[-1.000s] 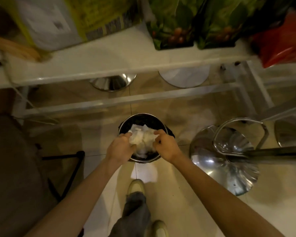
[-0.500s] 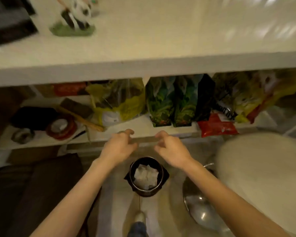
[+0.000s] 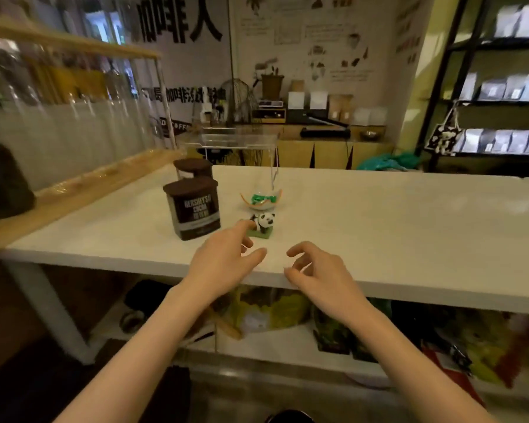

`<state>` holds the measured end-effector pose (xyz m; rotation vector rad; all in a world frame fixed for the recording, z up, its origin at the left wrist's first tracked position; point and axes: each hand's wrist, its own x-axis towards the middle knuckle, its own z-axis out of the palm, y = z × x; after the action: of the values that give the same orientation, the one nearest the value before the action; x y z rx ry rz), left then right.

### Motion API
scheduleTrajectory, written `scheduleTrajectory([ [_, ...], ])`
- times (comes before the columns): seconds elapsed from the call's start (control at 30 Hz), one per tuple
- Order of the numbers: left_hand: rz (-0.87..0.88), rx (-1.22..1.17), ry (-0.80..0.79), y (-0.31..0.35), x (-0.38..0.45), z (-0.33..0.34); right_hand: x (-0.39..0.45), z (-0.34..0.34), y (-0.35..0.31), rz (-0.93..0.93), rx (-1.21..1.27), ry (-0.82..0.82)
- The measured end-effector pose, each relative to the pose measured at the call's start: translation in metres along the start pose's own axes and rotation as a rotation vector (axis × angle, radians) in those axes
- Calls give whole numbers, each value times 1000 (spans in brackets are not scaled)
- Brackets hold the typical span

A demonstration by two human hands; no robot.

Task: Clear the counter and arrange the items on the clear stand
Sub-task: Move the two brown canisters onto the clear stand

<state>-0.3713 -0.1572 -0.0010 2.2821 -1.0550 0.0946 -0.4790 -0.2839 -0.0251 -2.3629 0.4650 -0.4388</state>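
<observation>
Our left hand (image 3: 223, 264) hangs loose and empty, fingers (image 3: 245, 230) spread, tips just short of the panda (image 3: 263, 224). Our right hand (image 3: 321, 270) curls half-open beside it over the counter (image 3: 409, 227) edge, gripping nothing. Left of those fingertips stands the cocoa tin (image 3: 193, 207), a second tin (image 3: 193, 167) behind it; beyond the panda sits the bowl (image 3: 260, 200), and farther back the stand (image 3: 235, 138), bare. We judge the panda light and easily tipped: a careless reach could knock it over, or nudge the glassy bowl just behind.
</observation>
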Motion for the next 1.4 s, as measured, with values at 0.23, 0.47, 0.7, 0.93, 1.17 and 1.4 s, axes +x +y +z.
scheduleTrajectory([
  [0.23, -69, -1, 208, -35, 18, -66, 60, -6, -56, -116, -50, 28],
  [0.47, -177, -74, 266, -97, 44, -71, 130, 21, -83, -113, -13, -17],
  [0.7, -360, -245, 36, -160, 86, -56, 191, 61, -81, 39, -10, -182],
  [0.93, -250, -463, -205, -194, 114, -57, 220, 81, -72, 96, 23, -297],
  [1.17, -174, -488, -159, -203, 124, -54, 226, 76, -77, 59, 32, -308],
  [1.4, -104, -523, -11, -187, 155, -73, 255, 50, -87, 14, 200, -218],
])
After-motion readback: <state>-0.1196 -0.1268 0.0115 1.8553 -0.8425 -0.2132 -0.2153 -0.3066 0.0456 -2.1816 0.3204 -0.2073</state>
